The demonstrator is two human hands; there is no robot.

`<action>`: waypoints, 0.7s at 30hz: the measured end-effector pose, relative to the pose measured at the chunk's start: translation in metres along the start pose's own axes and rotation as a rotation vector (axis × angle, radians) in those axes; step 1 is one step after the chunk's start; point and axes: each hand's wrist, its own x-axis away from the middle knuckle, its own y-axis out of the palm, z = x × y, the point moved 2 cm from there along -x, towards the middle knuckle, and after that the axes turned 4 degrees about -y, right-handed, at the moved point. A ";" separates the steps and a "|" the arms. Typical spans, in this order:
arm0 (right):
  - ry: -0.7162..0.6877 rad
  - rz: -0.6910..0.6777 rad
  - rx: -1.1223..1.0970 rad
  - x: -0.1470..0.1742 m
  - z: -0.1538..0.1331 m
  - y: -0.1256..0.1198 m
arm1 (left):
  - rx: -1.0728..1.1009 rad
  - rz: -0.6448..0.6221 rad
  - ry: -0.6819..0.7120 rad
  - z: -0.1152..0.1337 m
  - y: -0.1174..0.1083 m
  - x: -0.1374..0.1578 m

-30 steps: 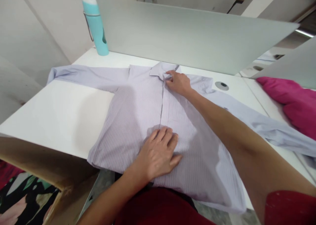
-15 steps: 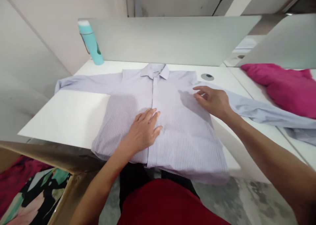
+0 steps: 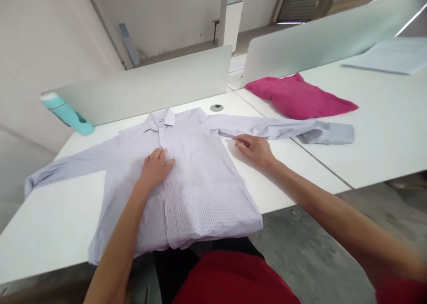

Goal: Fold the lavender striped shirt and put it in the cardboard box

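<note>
Sleeve runs rightward just beyond my nearer, half-curled, seemingly empty right hand, while my left hand lies flat on the shirt.

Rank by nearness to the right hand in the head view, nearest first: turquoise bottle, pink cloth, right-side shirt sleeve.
1. Right-side shirt sleeve: just beyond the right hand.
2. Pink cloth: farther back, to its right.
3. Turquoise bottle: at far left.

The label on the shirt is too small to read.
</note>
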 end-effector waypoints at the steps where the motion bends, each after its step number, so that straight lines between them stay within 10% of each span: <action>1: 0.016 0.051 0.013 0.000 0.005 -0.011 | 0.000 0.013 0.005 -0.003 -0.001 0.001; 10: 0.488 0.522 0.327 0.042 0.107 -0.131 | 0.051 0.083 0.180 0.027 -0.018 0.012; 21: 0.740 0.395 0.340 0.055 0.162 -0.160 | 0.203 0.292 0.318 0.015 0.000 0.010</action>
